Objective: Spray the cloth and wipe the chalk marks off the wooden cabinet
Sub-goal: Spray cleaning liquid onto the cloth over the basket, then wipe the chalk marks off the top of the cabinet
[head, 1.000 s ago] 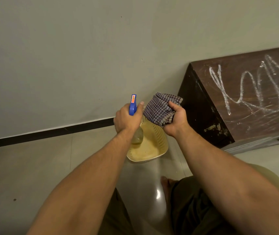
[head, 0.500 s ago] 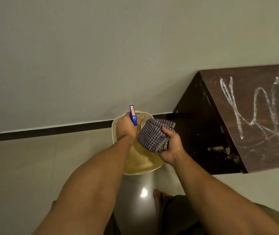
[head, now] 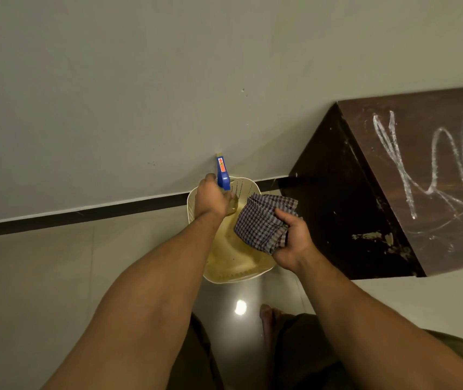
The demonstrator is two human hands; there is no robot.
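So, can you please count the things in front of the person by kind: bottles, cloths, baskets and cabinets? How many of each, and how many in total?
spray bottle: 1
checked cloth: 1
cream basket: 1
wooden cabinet: 1
Total: 4

Spray bottle (head: 222, 173) mostly behind left hand (head: 210, 199) — cabinet (head: 337, 206) and chalk marks (head: 402, 170) cropped at right edge

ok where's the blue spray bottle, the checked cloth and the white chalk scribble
blue plastic spray bottle (head: 222, 178): head view, on its blue trigger head
purple checked cloth (head: 258, 223): head view, middle of the folded fabric
white chalk scribble (head: 406, 190): head view, on its long left stroke
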